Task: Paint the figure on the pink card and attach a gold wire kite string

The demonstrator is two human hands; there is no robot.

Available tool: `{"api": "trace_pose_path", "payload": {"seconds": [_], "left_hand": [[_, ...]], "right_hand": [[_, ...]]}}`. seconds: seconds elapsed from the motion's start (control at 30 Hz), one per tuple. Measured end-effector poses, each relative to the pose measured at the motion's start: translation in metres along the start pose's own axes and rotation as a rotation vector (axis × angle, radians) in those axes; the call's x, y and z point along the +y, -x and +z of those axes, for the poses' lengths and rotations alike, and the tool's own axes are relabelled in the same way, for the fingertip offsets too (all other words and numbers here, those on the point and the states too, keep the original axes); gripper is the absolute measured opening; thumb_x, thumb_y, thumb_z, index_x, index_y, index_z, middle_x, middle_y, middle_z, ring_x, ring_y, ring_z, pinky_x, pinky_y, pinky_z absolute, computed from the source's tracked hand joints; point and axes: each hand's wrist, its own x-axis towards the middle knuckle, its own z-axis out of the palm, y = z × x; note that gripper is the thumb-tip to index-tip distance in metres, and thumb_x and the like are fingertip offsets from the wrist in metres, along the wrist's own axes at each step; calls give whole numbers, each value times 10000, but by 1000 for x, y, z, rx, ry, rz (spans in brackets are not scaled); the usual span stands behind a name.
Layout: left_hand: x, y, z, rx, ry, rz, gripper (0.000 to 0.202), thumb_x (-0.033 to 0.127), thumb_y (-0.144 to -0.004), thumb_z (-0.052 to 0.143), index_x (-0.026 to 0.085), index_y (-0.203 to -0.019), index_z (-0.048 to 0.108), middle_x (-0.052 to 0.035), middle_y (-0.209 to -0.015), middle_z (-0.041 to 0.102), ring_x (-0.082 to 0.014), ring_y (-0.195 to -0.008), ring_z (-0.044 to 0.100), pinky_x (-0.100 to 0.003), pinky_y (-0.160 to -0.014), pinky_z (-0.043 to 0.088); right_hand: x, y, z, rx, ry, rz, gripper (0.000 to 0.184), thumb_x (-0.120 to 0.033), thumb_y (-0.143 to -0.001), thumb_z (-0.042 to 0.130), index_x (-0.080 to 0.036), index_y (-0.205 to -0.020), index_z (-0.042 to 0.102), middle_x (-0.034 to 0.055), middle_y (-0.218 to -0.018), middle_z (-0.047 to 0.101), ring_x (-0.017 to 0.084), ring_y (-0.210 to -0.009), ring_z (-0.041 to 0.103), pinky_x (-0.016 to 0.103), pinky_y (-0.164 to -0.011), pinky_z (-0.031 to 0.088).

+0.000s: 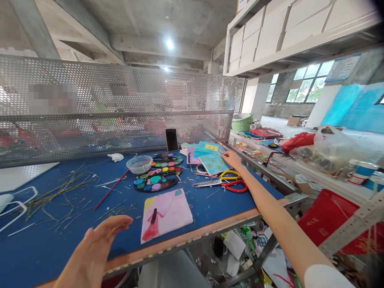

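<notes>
My right hand reaches far across the table, its fingers closed at the right edge of a light-blue painted square with gold flower shapes. This square lies over other painted squares, among them a blue one with a yellow smiling patch. My left hand hovers near the front edge, holding nothing, fingers apart and slightly bent. To its right lies a pink painted square showing a red-dressed figure and a green kite-like shape. Scissors with yellow and red handles rest below the stack.
Paint palettes, a clear water bowl and a red brush lie mid-table. Dry stems spread at left. A phone stands against the perforated metal screen. A cluttered shelf runs along the right.
</notes>
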Motion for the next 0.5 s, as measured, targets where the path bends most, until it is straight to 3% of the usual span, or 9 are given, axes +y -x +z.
{"api": "trace_pose_path", "payload": {"seconds": [0.2,0.5], "left_hand": [[-1,-1,0,-19,6,-25,479,629,-843,533,221,-942,764,-31,-1160,718,-336,-1319,463,-417,-1232,210],[1,0,10,24,-78,-14,553,710,-734,587,204,-856,773,-84,-1077,736,-381,-1265,506,-493,-1201,298]], "right_hand": [[1,-1,-1,-60,7,39,314,-444,-970,561,-156,-940,682,43,-911,708,148,-787,658,319,-742,550],[-3,1,-2,-57,37,35,277,-411,-978,565,-156,-958,670,37,-937,692,145,-823,658,329,-772,564]]}}
